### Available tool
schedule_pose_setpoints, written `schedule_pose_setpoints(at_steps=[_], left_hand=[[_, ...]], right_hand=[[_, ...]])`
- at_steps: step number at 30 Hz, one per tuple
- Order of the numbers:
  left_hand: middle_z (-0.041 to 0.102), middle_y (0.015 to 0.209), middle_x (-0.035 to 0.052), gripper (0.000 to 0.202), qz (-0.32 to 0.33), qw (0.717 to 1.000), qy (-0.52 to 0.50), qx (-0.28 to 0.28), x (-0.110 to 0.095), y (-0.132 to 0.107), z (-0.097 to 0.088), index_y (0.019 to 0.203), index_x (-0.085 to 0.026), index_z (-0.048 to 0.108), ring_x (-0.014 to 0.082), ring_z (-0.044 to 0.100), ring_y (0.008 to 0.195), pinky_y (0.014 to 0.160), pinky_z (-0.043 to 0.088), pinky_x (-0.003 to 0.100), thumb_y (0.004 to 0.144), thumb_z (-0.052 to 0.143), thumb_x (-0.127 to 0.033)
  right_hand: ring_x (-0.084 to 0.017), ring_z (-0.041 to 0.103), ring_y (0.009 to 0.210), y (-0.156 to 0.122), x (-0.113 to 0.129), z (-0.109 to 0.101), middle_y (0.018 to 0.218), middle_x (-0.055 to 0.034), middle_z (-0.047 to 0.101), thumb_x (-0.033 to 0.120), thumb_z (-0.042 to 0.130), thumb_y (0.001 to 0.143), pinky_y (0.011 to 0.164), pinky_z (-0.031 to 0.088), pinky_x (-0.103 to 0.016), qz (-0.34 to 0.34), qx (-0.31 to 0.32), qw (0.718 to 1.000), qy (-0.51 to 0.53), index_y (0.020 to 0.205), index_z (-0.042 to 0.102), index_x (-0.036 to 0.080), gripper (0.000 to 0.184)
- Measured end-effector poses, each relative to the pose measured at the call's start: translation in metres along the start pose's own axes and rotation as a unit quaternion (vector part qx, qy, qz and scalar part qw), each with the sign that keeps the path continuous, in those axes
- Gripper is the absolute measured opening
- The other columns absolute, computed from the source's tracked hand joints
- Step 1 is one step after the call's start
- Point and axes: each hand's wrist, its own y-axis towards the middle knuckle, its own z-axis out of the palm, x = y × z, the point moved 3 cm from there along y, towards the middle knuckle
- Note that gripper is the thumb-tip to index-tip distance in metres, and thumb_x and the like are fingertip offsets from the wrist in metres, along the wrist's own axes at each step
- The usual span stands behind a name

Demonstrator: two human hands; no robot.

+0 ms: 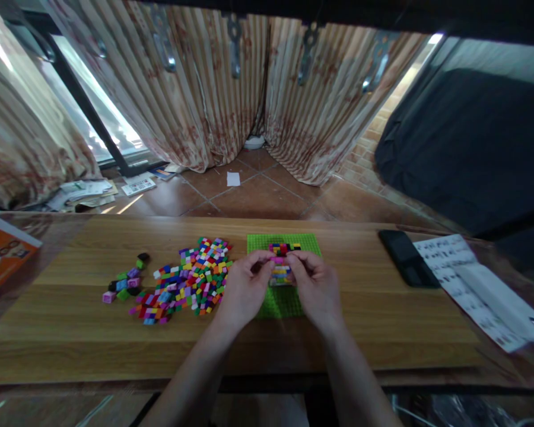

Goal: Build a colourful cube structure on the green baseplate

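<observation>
A green studded baseplate [311,242] lies on the wooden table, carrying rows of coloured toy bricks [281,274]. Over its middle, my left hand [248,281] and my right hand [315,284] come together from either side. Thumbs and fingertips of both pinch a small pink brick [277,260] between them. Behind the fingertips, a row of dark, red and yellow bricks [285,248] shows on the plate. My fingers hide part of the built rows, so I cannot tell whether the pink brick touches them.
Left of the plate spreads a heap of small loose bricks [200,276], with several larger bricks [127,281] farther left. A black phone [408,258] and a printed sheet [480,296] lie at the right. An orange box [4,255] stands at the far left edge.
</observation>
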Motion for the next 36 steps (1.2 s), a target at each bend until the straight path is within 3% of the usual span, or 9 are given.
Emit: schedule_pose_setpoints(at_steps=[5,15,24,36], left_hand=[[0.074,0.085,0.0044,0.014,-0.006,0.996,0.082,-0.031,0.004,0.004,-0.010,0.085,-0.018,0.073,0.0178,0.065,0.079,0.075,0.050,0.030,0.082,0.060,-0.022],[0.075,0.085,0.0042,0.013,-0.016,0.994,0.099,-0.032,0.015,0.010,-0.007,0.086,-0.018,0.073,0.0180,0.068,0.078,0.074,0.052,0.030,0.081,0.061,-0.019],[0.076,0.093,0.0043,0.019,0.048,0.975,0.217,-0.018,0.010,0.008,-0.004,0.095,-0.020,0.072,0.0193,0.069,0.084,0.080,0.052,0.033,0.087,0.055,-0.019],[0.073,0.096,0.0054,0.019,0.123,0.957,0.263,-0.023,0.002,0.006,-0.002,0.098,-0.020,0.072,0.0182,0.067,0.088,0.081,0.051,0.030,0.088,0.056,-0.018]], right_hand=[[-0.012,0.057,0.054,0.002,0.002,-0.013,0.065,-0.0006,0.066,0.042,0.062,0.081,0.052,0.048,-0.023,0.011,-0.073,0.997,0.007,0.080,0.070,0.017,0.027],[-0.012,0.059,0.057,0.002,0.001,-0.019,0.071,-0.0020,0.070,0.040,0.064,0.080,0.054,0.049,-0.024,0.007,-0.076,0.997,0.021,0.079,0.071,0.017,0.024],[-0.014,0.059,0.061,0.003,-0.003,-0.026,0.071,-0.0016,0.069,0.041,0.062,0.081,0.059,0.048,-0.026,0.002,-0.078,0.997,-0.006,0.079,0.070,0.017,0.025],[-0.013,0.057,0.058,0.003,-0.002,-0.032,0.067,-0.0012,0.068,0.042,0.062,0.080,0.056,0.044,-0.024,0.003,-0.080,0.996,-0.023,0.078,0.070,0.017,0.026]])
